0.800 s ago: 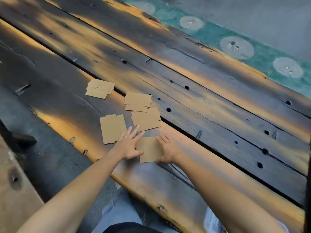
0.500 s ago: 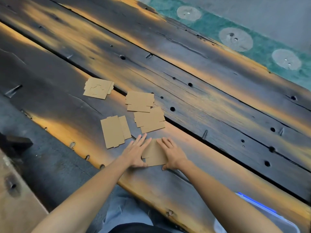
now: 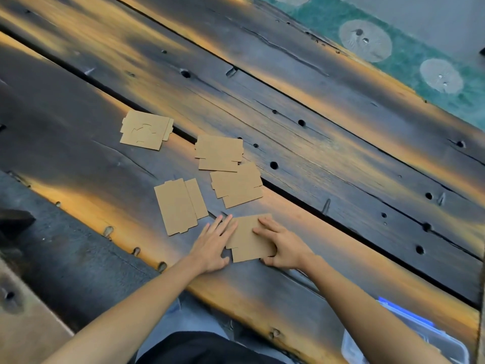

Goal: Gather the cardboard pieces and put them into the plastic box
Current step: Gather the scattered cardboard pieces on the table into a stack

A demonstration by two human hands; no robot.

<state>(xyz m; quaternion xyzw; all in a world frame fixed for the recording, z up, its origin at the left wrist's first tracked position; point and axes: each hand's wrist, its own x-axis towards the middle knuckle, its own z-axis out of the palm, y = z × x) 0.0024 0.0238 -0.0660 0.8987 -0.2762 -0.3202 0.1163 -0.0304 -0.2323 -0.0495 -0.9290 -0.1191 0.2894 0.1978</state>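
Note:
Five flat brown cardboard pieces lie on the dark wooden plank table (image 3: 341,143). The nearest cardboard piece (image 3: 246,241) sits between my hands. My left hand (image 3: 214,244) lies flat with its fingers spread against the piece's left edge. On the piece's right side, my right hand (image 3: 284,244) has its fingers on top and its thumb at the near edge. The others are a far left piece (image 3: 145,130), a middle piece (image 3: 219,153), one below it (image 3: 237,185) and a long piece (image 3: 179,204). A clear plastic box (image 3: 443,342) shows at the bottom right, partly behind my right arm.
A dark gap (image 3: 301,199) runs between the planks just beyond the pieces. The near table edge (image 3: 236,292) is rough, with my lap below it. A green strip with pale discs (image 3: 364,40) lies past the far edge.
Both hands have closed in on the nearest piece, the right hand's fingers now lying over it. The view has tilted down, bringing the plastic box into sight.

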